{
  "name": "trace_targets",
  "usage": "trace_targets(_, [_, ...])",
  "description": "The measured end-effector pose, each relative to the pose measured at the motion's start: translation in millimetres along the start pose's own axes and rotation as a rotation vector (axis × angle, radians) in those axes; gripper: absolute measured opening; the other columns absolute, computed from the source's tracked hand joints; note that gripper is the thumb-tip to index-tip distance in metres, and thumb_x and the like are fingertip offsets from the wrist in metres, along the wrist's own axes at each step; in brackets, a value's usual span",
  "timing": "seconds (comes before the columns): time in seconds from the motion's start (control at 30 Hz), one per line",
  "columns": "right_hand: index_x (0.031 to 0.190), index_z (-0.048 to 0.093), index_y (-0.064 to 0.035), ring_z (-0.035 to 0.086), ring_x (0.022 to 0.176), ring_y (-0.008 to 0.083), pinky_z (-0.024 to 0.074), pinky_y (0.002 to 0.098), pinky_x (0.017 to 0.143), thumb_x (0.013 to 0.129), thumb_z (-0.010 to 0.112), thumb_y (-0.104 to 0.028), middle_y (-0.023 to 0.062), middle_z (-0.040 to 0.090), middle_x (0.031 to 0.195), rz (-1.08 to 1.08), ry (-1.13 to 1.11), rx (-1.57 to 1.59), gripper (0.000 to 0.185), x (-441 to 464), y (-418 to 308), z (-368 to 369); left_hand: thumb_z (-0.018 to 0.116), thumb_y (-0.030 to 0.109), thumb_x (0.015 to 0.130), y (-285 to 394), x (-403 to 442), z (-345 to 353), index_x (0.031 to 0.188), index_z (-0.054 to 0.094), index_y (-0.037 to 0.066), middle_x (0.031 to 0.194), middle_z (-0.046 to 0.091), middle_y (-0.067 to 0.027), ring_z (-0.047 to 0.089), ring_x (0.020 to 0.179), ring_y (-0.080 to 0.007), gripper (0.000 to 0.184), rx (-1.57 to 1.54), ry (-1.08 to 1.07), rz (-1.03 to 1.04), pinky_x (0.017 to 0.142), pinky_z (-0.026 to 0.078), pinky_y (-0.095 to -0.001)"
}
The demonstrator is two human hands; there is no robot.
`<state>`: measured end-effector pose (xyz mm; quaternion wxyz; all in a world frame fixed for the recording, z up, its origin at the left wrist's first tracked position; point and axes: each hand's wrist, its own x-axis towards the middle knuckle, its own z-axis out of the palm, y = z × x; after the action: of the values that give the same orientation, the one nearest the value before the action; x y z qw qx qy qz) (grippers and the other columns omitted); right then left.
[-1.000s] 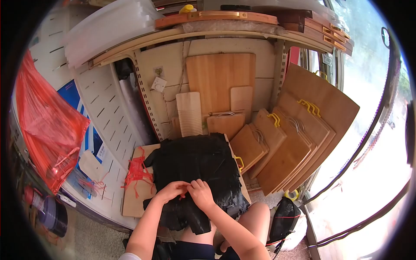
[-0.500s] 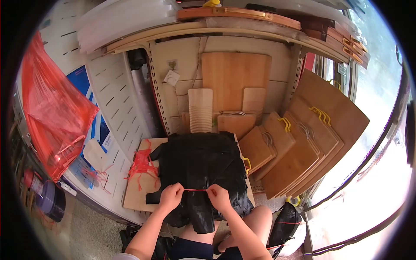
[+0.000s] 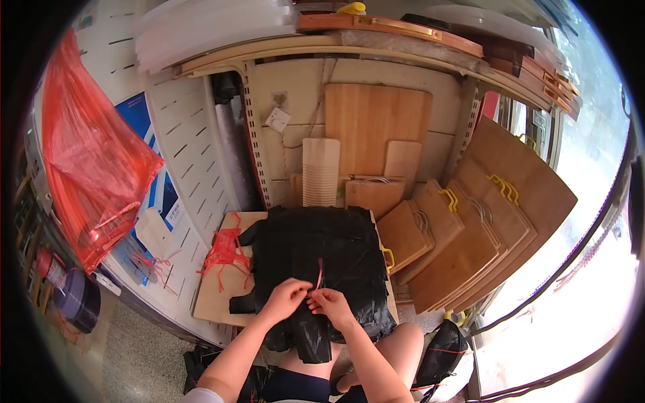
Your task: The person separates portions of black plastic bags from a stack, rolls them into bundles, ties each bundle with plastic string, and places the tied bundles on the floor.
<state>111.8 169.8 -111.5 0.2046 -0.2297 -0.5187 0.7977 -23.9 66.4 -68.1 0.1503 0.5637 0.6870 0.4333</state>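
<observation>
A stack of black plastic bags (image 3: 316, 235) lies on a light wooden board (image 3: 215, 295) over my lap. Above its near part, my left hand (image 3: 289, 297) and my right hand (image 3: 329, 305) meet, fingertips pinched close together. A thin red strip (image 3: 320, 274) rises from between them, its free end pointing away from me. Both hands appear to grip this strip; the exact hold at the fingertips is small. Left of the bags, a tangle of red strips (image 3: 227, 255) rests on the board.
Wooden cutting boards (image 3: 457, 255) with handles lean at the right. A large board (image 3: 379, 121) stands against the back panel. At the left hangs a red plastic bag (image 3: 94, 154) beside a white slotted panel (image 3: 191, 154). A black bag (image 3: 443, 349) sits at lower right.
The red strip was stretched taut between my separated hands; now my hands are together and its end sticks up. The camera view has shifted slightly.
</observation>
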Motion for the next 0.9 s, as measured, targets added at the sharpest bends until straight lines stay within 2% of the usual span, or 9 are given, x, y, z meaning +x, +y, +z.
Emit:
trace_targets(0.1, [0.098, 0.062, 0.0035, 0.063, 0.075, 0.0132, 0.054, 0.0247, 0.069, 0.095, 0.056, -0.016, 0.0087, 0.065, 0.086, 0.019, -0.021, 0.032, 0.02, 0.4, -0.6, 0.2, 0.06, 0.004, 0.082, 4.2, -3.9, -0.5, 0.095, 0.064, 0.003, 0.086, 0.06, -0.01, 0.06, 0.082, -0.0233, 0.013, 0.157, -0.03, 0.105, 0.072, 0.049, -0.0312])
trace_targets(0.2, [0.098, 0.061, 0.0057, 0.064, 0.075, 0.0149, 0.0557, 0.0259, 0.07, 0.094, 0.056, -0.013, 0.0101, 0.064, 0.085, 0.031, -0.007, 0.031, 0.02, 0.7, -0.5, 0.1, 0.061, 0.004, 0.078, -0.4, -0.5, -4.7, 0.086, 0.06, 0.004, 0.088, 0.059, -0.0101, 0.057, 0.084, -0.0279, 0.008, 0.286, -0.046, 0.236, 0.074, 0.047, -0.0379])
trace_targets(0.4, [0.096, 0.061, 0.0048, 0.065, 0.074, 0.0157, 0.0565, 0.0266, 0.069, 0.094, 0.057, -0.012, 0.0106, 0.065, 0.085, 0.09, -0.079, -0.067, 0.018, 5.6, -3.4, -9.2, 0.06, 0.002, 0.075, 14.2, 0.8, -3.9, 0.085, 0.058, 0.004, 0.098, 0.057, -0.0089, 0.056, 0.085, -0.0289, 0.011, 0.45, 0.006, 0.61, 0.076, 0.047, -0.0381])
trace_targets(0.53, [0.096, 0.061, 0.0046, 0.065, 0.07, 0.0146, 0.0563, 0.0256, 0.065, 0.093, 0.057, -0.01, 0.0091, 0.065, 0.082, 0.087, -0.125, -0.165, 0.016, 6.7, -3.6, -11.3, 0.059, 0.003, 0.074, -3.1, 4.1, -6.9, 0.088, 0.057, 0.004, 0.091, 0.058, -0.0092, 0.056, 0.085, -0.0281, 0.014, 0.412, -0.166, 0.564, 0.076, 0.046, -0.0393])
trace_targets(0.63, [0.095, 0.062, 0.0037, 0.064, 0.065, 0.0128, 0.0555, 0.0245, 0.061, 0.093, 0.057, -0.009, 0.0066, 0.064, 0.076, -0.18, -0.002, -0.457, 0.014, -3.7, -4.2, 2.8, 0.059, 0.005, 0.074, -7.7, 2.9, -6.6, 0.086, 0.055, 0.005, 0.082, 0.059, -0.0094, 0.057, 0.081, -0.0282, 0.012, 0.347, -0.136, 0.399, 0.074, 0.045, -0.041])
trace_targets(0.7, [0.094, 0.062, 0.0019, 0.065, 0.061, 0.0143, 0.0532, 0.0259, 0.057, 0.089, 0.057, -0.004, 0.0096, 0.065, 0.073, -0.394, 0.111, -0.615, 0.01, -9.8, -2.0, 12.9, 0.059, 0.005, 0.074, -2.2, -1.0, -3.8, 0.083, 0.053, 0.005, 0.077, 0.058, -0.0094, 0.057, 0.079, -0.0287, 0.011, 0.296, -0.116, 0.223, 0.073, 0.045, -0.0419])
trace_targets(0.77, [0.094, 0.062, 0.0013, 0.065, 0.06, 0.0159, 0.0522, 0.0274, 0.056, 0.087, 0.057, -0.002, 0.0119, 0.065, 0.073, -0.651, 0.163, -0.812, 0.009, -8.3, 3.4, 15.3, 0.059, 0.005, 0.075, -2.5, -2.4, 1.6, 0.081, 0.052, 0.005, 0.074, 0.058, -0.01, 0.058, 0.077, -0.0294, 0.01, 0.304, -0.063, 0.183, 0.071, 0.044, -0.0425])
trace_targets(0.8, [0.094, 0.062, -0.0001, 0.066, 0.059, 0.0183, 0.0503, 0.0287, 0.054, 0.084, 0.058, -0.002, 0.0145, 0.064, 0.073, -0.643, 0.181, -0.824, 0.011, -5.3, 7.6, 14.2, 0.06, 0.006, 0.075, -6.5, -2.8, 4.8, 0.082, 0.052, 0.004, 0.076, 0.058, -0.0102, 0.058, 0.077, -0.0293, 0.01, 0.316, -0.041, 0.182, 0.071, 0.045, -0.0425])
trace_targets(0.9, [0.093, 0.063, -0.0005, 0.063, 0.058, 0.0154, 0.0491, 0.0266, 0.053, 0.087, 0.058, -0.005, 0.0103, 0.063, 0.071, -0.552, 0.161, -0.808, 0.009, -2.0, 11.7, 12.0, 0.061, 0.006, 0.075, -4.6, -3.5, 9.6, 0.083, 0.055, 0.004, 0.08, 0.057, -0.0101, 0.058, 0.079, -0.0296, 0.011, 0.415, 0.047, 0.297, 0.072, 0.045, -0.0421])
